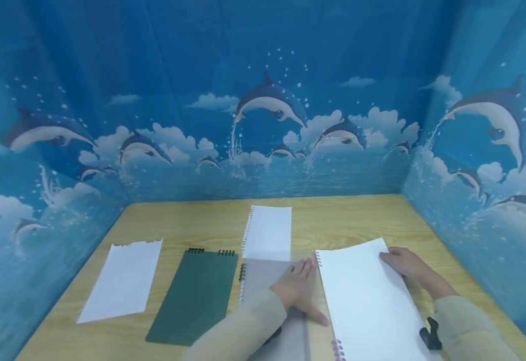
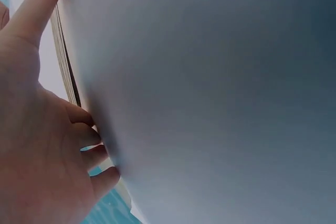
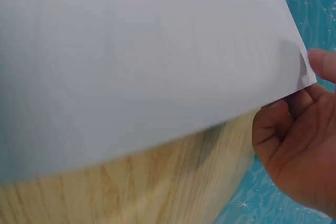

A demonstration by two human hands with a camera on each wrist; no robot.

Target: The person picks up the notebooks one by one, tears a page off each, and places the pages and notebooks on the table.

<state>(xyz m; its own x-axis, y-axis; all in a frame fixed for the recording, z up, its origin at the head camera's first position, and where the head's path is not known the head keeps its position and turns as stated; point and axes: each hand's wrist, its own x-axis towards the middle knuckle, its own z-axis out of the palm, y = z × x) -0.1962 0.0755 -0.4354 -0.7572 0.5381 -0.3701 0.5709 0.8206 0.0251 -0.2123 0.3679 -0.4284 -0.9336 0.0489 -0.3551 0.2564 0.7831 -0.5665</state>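
Note:
A spiral notebook with a white page (image 1: 366, 296) lies on the right, its coil (image 1: 319, 258) along the left edge. My right hand (image 1: 405, 263) pinches that page near its top right corner; in the right wrist view the page (image 3: 157, 66) rises off the table with thumb and fingers (image 3: 273, 121) at its corner. My left hand (image 1: 296, 286) is spread over a grey cover (image 1: 263, 276), fingers straight and thumb apart, close to the white page's coil. In the left wrist view its fingertips touch the edge of a grey sheet (image 2: 210, 87).
A green notebook (image 1: 195, 296) with a black top coil lies left of the grey cover. Loose torn sheets lie at the far left (image 1: 123, 281) and at the back middle (image 1: 269, 233). The wooden table (image 1: 191, 220) is bounded by blue dolphin curtains (image 1: 263, 45).

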